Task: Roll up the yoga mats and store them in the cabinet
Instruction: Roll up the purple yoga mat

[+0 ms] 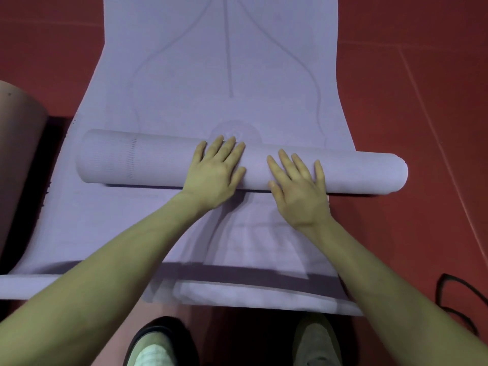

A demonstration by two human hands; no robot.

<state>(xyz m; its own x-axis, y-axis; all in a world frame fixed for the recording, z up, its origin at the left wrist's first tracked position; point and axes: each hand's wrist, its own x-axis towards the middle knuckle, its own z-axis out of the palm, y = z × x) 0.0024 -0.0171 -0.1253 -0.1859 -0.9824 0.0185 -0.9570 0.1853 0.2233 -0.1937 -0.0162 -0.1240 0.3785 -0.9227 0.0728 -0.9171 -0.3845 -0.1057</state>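
A lilac yoga mat (pixel 224 48) lies flat on the red floor and stretches away from me. Its near part is wound into a roll (pixel 364 171) that lies across the view, slightly skewed, its right end past the mat's edge. My left hand (pixel 215 171) presses flat on the middle of the roll with straight, spread fingers. My right hand (pixel 297 184) presses on the roll just to the right, fingers also straight. A second lilac mat (pixel 105 228) lies flat under the roll and reaches to my feet.
A pink rolled mat (pixel 18 143) shows at the left edge. A black cable (pixel 459 294) loops on the red floor (pixel 422 101) at the lower right. My two shoes (pixel 158 344) stand at the bottom edge, just behind the lower mat's near edge.
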